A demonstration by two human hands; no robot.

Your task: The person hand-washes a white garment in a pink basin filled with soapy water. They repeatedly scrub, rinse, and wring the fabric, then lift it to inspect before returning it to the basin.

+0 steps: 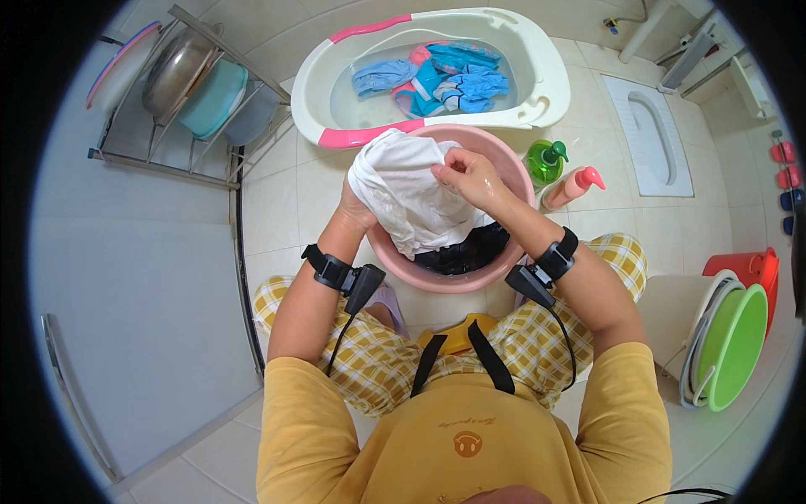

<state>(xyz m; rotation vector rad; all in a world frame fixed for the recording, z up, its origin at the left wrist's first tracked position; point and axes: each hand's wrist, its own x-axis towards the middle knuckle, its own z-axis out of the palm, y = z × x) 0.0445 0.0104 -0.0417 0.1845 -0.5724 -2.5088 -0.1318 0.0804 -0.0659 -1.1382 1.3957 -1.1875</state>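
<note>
A wet white cloth garment (409, 183) is spread between my hands above a round pink plastic basin (450, 283). My left hand (357, 205) supports it from the left side, its fingers hidden under the fabric. With thumb and fingertips, my right hand (469, 176) pinches the upper right part of the garment. Dark wet fabric (469, 252) lies in the basin below. Behind the basin, a white baby bathtub (535, 69) with pink edges holds water and blue and pink clothes (463, 79).
Right of the basin stand a green pump bottle (544, 164) and a pink pump bottle (570, 189). A metal rack (164, 160) with basins is at left, beside a pale door (138, 302). A squat toilet (655, 145) and a green basin (733, 346) are at right.
</note>
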